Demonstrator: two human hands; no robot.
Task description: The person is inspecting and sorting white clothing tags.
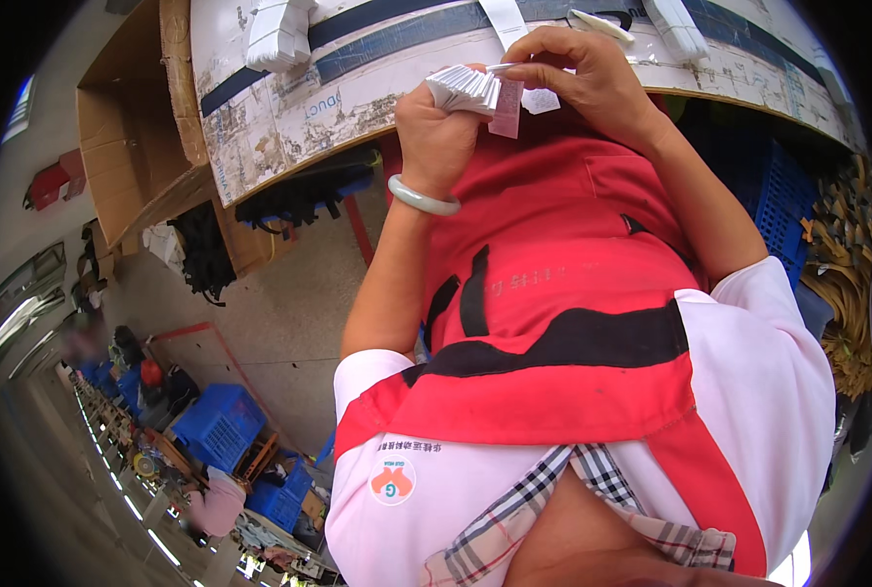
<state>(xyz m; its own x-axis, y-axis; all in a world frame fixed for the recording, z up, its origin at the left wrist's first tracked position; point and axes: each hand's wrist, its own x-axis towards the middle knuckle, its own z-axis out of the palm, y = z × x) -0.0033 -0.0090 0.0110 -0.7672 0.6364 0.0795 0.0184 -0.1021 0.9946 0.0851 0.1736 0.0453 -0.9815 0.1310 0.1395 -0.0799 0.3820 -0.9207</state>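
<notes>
Fanned stack of white strips [463, 90] sits top centre of frame, held out in front of the red apron [553, 284]. Left hand [434, 137] is closed around the stack's lower end; right hand [593, 83], just right of it, pinches a thin white piece at the stack's edge between thumb and finger. Pink see-through piece [506, 110] hangs between the hands; can't tell which one holds it. More white bundles lie on the worktable [377, 103]: one upper left [279, 37], one upper right [677, 27].

Handling, my guess: light, thin, bendy, not fragile but creases easily; loose layers may slide apart. Best hold: squeeze the gathered end, peel singles by a free edge.
</notes>
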